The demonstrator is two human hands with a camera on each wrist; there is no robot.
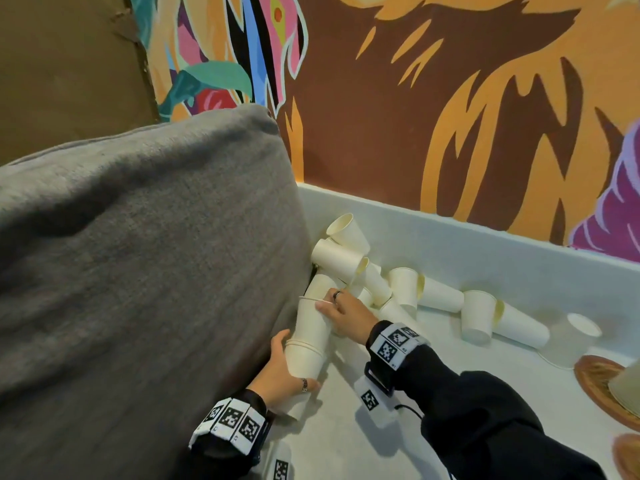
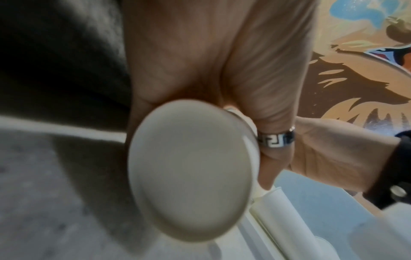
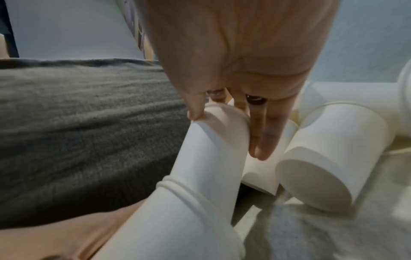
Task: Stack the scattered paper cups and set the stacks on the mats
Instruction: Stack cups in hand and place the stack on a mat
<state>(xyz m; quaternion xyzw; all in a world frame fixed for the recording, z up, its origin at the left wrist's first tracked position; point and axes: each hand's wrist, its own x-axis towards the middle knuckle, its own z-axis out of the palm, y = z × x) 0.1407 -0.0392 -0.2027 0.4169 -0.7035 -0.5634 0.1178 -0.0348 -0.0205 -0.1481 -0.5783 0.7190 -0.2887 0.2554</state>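
Two hands were engaged at the near left by the grey cushion: the stack was gripped low by the left hand, its top cup pinched at the rim by the right hand, so a straight, gentle push was judged best.

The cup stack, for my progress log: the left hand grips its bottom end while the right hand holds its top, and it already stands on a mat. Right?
Not quite. The left hand grips the bottom of the cup stack and the right hand holds its top, but the head view shows it held tilted beside the grey cushion, not on a mat.
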